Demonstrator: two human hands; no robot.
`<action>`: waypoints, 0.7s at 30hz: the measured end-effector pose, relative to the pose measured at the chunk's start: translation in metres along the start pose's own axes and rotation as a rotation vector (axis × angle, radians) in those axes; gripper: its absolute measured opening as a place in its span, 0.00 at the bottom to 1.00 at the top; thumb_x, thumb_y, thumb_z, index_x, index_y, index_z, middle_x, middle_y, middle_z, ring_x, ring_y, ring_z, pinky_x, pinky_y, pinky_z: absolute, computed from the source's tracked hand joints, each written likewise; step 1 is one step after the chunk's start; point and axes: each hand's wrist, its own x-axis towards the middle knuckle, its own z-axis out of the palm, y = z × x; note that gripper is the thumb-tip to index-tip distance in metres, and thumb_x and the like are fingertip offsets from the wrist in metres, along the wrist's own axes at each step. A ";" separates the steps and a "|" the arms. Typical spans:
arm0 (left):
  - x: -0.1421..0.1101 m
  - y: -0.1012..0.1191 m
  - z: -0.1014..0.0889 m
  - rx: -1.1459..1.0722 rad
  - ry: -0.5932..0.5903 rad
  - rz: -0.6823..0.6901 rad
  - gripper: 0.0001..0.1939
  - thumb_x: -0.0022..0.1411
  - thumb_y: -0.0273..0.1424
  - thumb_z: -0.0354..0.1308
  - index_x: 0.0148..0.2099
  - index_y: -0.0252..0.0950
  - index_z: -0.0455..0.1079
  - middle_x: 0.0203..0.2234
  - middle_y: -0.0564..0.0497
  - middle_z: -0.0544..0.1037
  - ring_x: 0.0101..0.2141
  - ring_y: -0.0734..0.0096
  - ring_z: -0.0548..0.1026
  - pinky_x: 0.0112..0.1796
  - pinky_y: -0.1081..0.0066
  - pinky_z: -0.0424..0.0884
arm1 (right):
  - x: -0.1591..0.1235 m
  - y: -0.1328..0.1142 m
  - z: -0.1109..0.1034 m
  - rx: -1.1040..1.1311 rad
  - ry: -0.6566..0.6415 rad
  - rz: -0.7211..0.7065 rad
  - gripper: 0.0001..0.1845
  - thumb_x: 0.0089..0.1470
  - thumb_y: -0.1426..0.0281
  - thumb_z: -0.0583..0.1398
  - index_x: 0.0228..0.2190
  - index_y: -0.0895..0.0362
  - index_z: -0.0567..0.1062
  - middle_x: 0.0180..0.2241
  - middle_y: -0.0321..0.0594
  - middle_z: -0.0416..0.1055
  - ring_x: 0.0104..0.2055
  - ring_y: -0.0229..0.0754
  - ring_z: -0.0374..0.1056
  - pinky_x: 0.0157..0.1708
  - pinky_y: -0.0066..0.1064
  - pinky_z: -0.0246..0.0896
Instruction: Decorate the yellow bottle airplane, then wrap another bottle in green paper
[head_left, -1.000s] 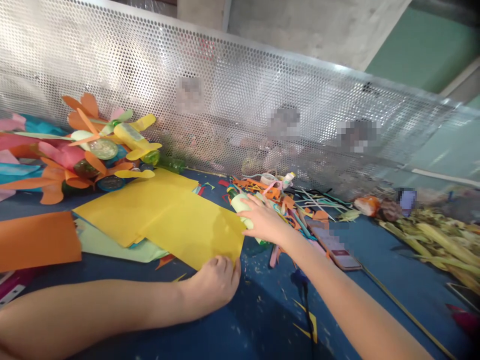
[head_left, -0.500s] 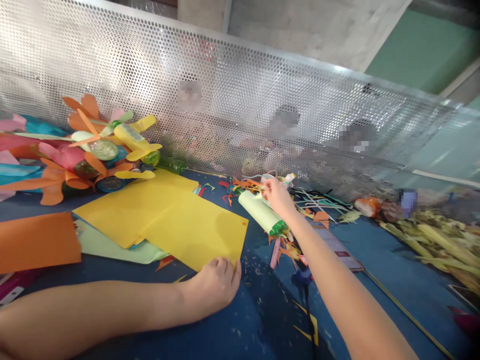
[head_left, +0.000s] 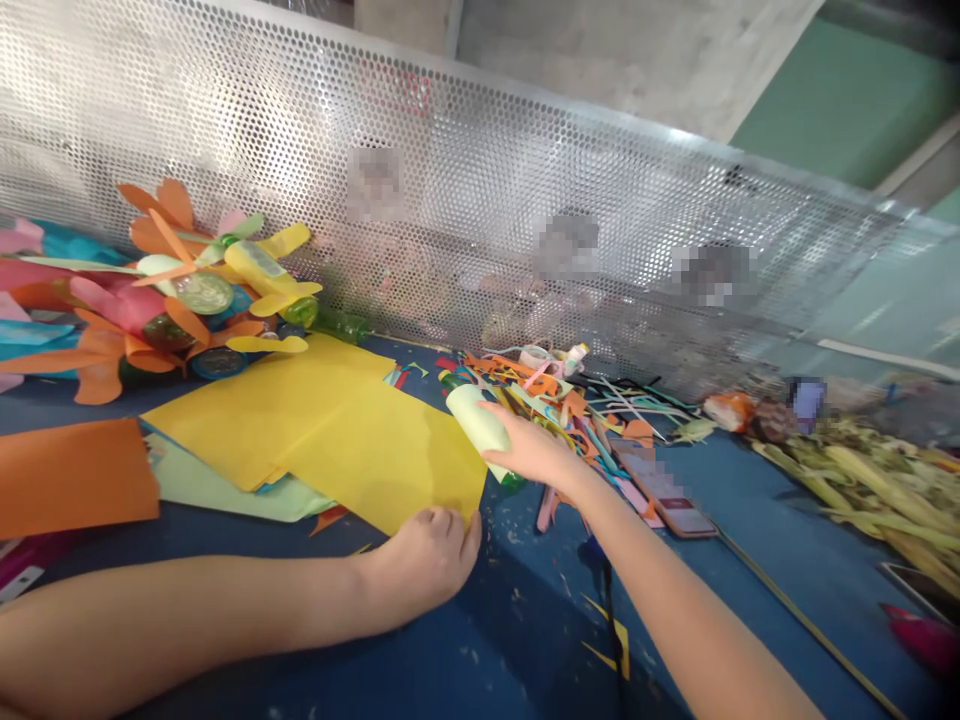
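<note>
My right hand (head_left: 536, 445) is wrapped round a green plastic bottle (head_left: 474, 415) with pale green paper around its body. The bottle lies tilted beside the yellow sheets, its green base showing below my fingers. My left hand (head_left: 429, 560) rests with curled fingers at the near right corner of the yellow paper (head_left: 367, 450). Whether anything is inside those fingers is hidden. Pale green paper (head_left: 232, 485) sticks out from under the yellow sheets. Coloured paper scraps (head_left: 551, 385) are heaped just beyond my right hand.
Several bottles with paper petals (head_left: 195, 290) are piled at the back left, with orange paper (head_left: 71, 480) nearer. A phone (head_left: 671, 495), a thin stick (head_left: 802, 610) and dry husks (head_left: 870, 470) lie to the right. Behind the blue table (head_left: 510, 640) stands a perforated metal screen (head_left: 465, 190), with people beyond.
My right hand has come back from the scrap heap and taken hold of the paper-wrapped bottle, which has shifted a little left. My left hand has hardly moved.
</note>
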 end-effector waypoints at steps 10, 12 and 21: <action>0.002 -0.007 -0.014 -0.027 -0.065 0.004 0.15 0.59 0.20 0.51 0.49 0.24 0.66 0.30 0.42 0.74 0.28 0.65 0.73 0.24 0.69 0.67 | 0.020 0.018 0.008 -0.212 0.611 0.001 0.27 0.53 0.71 0.59 0.55 0.57 0.64 0.59 0.56 0.56 0.60 0.60 0.53 0.54 0.52 0.52; 0.000 -0.004 -0.017 -0.035 -0.069 0.025 0.13 0.60 0.22 0.52 0.47 0.26 0.67 0.31 0.42 0.75 0.29 0.65 0.73 0.25 0.69 0.67 | 0.013 0.009 0.015 -0.065 0.538 -0.173 0.22 0.56 0.71 0.55 0.53 0.57 0.66 0.54 0.51 0.64 0.57 0.51 0.58 0.55 0.45 0.54; -0.002 -0.007 -0.019 0.069 -0.183 -0.140 0.07 0.57 0.23 0.56 0.39 0.29 0.71 0.33 0.40 0.77 0.38 0.56 0.74 0.40 0.60 0.67 | -0.032 0.005 0.053 -0.104 0.123 -0.207 0.27 0.56 0.81 0.48 0.56 0.56 0.66 0.57 0.48 0.63 0.59 0.46 0.58 0.54 0.41 0.59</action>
